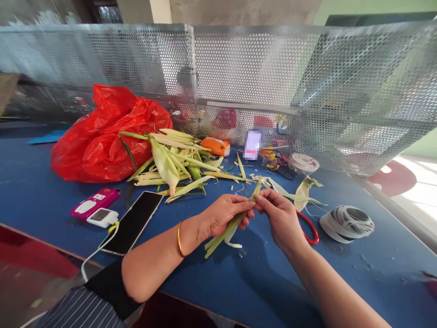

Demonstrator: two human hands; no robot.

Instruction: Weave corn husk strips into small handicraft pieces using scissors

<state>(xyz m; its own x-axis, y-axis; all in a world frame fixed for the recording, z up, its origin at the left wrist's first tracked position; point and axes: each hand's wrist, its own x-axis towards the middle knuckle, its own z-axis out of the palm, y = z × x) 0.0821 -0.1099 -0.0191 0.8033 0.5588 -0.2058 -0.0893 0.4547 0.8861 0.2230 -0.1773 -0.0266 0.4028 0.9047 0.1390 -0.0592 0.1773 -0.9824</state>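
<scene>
A folded strip of green corn husk (232, 226) is pinched between my two hands above the blue table. My left hand (230, 212) is closed around its middle, and the husk's loose ends hang down below the fingers. With thumb and fingers together, my right hand (278, 212) grips the upper end, close against the left fingertips. Beside my right wrist lies a red handle loop (311, 230), probably of scissors, the rest hidden by the hand. A pile of corn husks (165, 164) lies beyond my left hand, and a loose husk piece (303, 193) lies past my right hand.
A red plastic bag (109, 136) stands behind a black-screened phone (136, 223) and a magenta box (94, 202). A roll of white tape or ribbon (346, 223) sits at right. An orange packet (215, 146), a lit phone (252, 145) and a white spool (303, 162) line the perforated metal partition (239, 68).
</scene>
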